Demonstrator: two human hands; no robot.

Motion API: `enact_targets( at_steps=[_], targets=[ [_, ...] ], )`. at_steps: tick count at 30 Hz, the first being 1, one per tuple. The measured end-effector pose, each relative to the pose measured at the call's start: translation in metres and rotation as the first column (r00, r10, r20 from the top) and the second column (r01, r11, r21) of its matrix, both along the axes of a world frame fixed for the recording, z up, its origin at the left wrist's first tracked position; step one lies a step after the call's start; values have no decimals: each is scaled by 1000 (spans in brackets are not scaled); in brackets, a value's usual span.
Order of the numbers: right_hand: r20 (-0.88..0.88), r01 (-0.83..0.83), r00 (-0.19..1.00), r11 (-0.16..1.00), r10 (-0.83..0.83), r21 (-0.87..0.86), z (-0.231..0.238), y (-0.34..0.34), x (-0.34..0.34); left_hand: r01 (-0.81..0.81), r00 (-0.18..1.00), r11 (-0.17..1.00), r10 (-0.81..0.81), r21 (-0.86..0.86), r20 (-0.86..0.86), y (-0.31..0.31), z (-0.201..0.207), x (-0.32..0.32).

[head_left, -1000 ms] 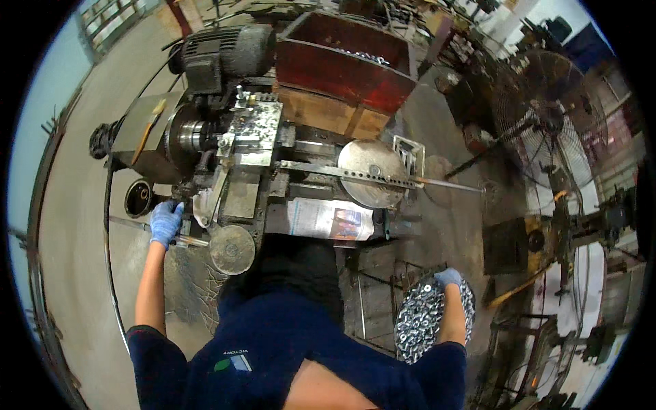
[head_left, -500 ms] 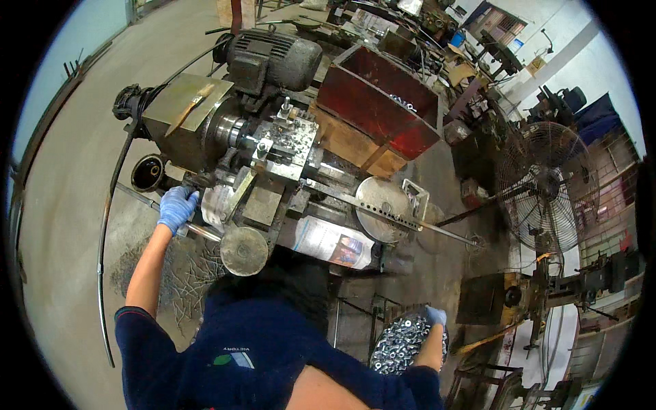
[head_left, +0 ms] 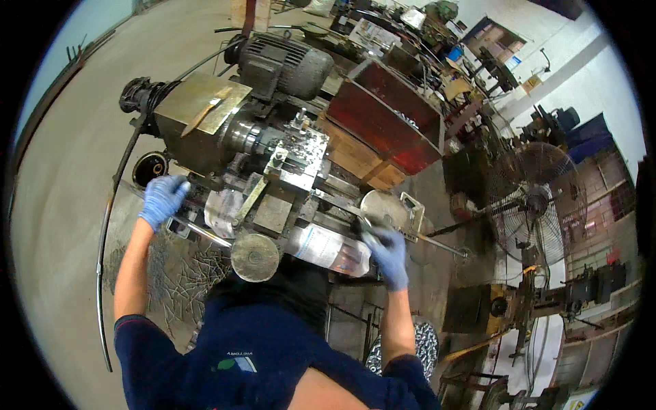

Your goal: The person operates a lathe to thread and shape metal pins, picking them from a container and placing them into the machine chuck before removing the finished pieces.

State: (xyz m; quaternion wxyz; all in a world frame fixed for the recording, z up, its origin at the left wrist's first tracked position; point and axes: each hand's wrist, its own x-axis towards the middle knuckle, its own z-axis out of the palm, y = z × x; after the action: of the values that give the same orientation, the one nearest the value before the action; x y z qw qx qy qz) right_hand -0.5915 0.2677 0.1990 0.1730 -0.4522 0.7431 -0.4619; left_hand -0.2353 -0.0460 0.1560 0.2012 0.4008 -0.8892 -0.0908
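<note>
My left hand (head_left: pixel 164 201), in a pale blue glove, closes over a long metal bar (head_left: pixel 205 232) at the front left of a lathe-like machine (head_left: pixel 273 160). My right hand (head_left: pixel 388 256), gloved the same way, is over the right end of a white printed bag (head_left: pixel 324 247), below a perforated metal strip (head_left: pixel 335 201). Its fingers are drawn together and blurred; something small and dark or metallic shows at their tips, too smeared to name. Shiny small metal parts, nut-like, fill a round pan (head_left: pixel 425 348) beside my right forearm.
A motor (head_left: pixel 287 65) sits behind the machine, with a red metal bin (head_left: pixel 386 113) at its right. A wooden-handled brush (head_left: pixel 205 111) lies on the machine's housing. Metal shavings (head_left: pixel 181 280) litter the floor. A large caged fan (head_left: pixel 536 198) stands at the right.
My right hand has come up from the pan of metal parts to the white bag by the machine. My left hand has shifted slightly left along the bar.
</note>
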Motion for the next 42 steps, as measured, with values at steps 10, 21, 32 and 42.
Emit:
enact_targets(
  at_steps=[10, 21, 32, 42],
  targets=[
    [-637, -256, 528, 821, 561, 510, 23, -272, 70, -529, 839, 843, 537, -93, 89, 20, 10, 234],
    [-251, -261, 882, 857, 398, 444, 29, -313, 79, -656, 740, 684, 667, 319, 89, 56, -48, 233],
    [-63, -303, 948, 946, 311, 119, -6, -305, 74, -664, 652, 736, 655, -129, 383, 35, -54, 247],
    [-308, -151, 924, 957, 225, 246, 11, -303, 83, -475, 595, 726, 681, -497, 426, -96, -76, 360]
  ],
)
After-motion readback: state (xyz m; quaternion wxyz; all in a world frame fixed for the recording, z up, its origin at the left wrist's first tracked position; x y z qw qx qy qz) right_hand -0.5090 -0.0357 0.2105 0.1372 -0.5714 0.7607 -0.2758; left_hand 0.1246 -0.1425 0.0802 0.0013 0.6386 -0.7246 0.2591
